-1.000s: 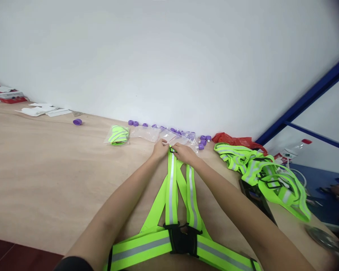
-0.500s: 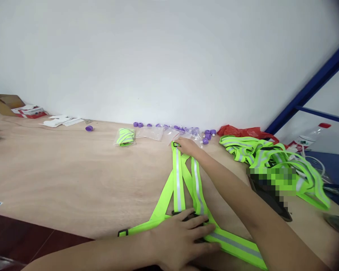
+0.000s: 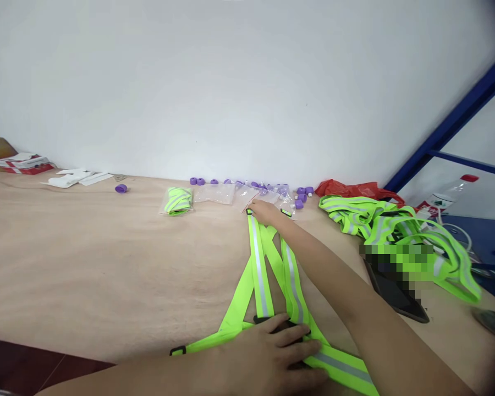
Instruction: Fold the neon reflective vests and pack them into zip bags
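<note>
A fluorescent green reflective vest point(image 3: 258, 264), made of straps with silver stripes, is spread on the wooden table in front of me. My left hand point(image 3: 278, 352) lies across its lower part, fingers spread over a black piece partly hidden beneath them. At the far end, my right hand point(image 3: 264, 213) has its fingers closed on the top of a strap, next to a small black buckle point(image 3: 249, 211). Another buckle point(image 3: 286, 212) shows just beyond my right wrist. A black slider point(image 3: 177, 350) sits at the vest's left end.
Behind the vest are clear plastic bags point(image 3: 214, 193), a bagged folded vest point(image 3: 179, 201) and several purple caps point(image 3: 301, 198). To the right lie a heap of green straps point(image 3: 371, 220), a red bag point(image 3: 350, 190), a dark tablet-like object point(image 3: 396, 291) and a bottle point(image 3: 454, 192).
The view has shifted slightly, so the table's left part sits further left. A buckle now shows to the right of my right wrist. My left hand stays flat on the vest.
</note>
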Motion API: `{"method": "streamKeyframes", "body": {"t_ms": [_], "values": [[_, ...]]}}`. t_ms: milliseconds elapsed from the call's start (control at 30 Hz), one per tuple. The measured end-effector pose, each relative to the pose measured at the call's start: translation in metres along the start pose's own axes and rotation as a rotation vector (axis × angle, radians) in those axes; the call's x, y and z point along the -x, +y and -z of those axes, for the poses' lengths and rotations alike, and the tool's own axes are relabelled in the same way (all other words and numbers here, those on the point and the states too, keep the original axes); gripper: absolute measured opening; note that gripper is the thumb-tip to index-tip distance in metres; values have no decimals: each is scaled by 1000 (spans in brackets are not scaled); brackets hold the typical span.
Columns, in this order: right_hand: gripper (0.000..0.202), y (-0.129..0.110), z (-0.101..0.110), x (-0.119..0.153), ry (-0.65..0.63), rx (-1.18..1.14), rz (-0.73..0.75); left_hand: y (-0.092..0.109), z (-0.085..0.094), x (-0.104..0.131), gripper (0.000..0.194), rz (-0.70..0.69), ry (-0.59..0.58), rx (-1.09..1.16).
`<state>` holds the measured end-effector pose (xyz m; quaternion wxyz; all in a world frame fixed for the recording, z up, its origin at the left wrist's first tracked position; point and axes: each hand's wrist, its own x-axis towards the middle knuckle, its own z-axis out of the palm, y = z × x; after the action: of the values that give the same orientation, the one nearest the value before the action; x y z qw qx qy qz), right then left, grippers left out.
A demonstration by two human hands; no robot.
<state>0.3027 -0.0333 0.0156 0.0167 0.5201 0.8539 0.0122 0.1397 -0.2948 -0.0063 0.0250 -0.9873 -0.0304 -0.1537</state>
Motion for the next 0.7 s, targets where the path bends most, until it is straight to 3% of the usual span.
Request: {"method": "streamKeyframes", "body": {"t_ms": [167,300,367,433,500,567,700], "values": [[38,-11,-2,10,66,-86,-37,-1,5,1,50,23,-78,168],[53,-21,14,54,165,-149,-71,0,24,1,64,72,-107,366],[57,-25,25,99,220,-178,-63,0,42,6,61,117,-84,444],[50,-27,32,158,393,-240,45,2,62,21,62,208,-40,499],[43,-29,32,226,462,-209,154,7,76,47,65,363,68,533],[44,-32,22,295,471,-166,170,15,81,80,65,570,181,552],[47,-39,-19,400,530,-211,-174,38,63,147,69,982,298,572]]}}
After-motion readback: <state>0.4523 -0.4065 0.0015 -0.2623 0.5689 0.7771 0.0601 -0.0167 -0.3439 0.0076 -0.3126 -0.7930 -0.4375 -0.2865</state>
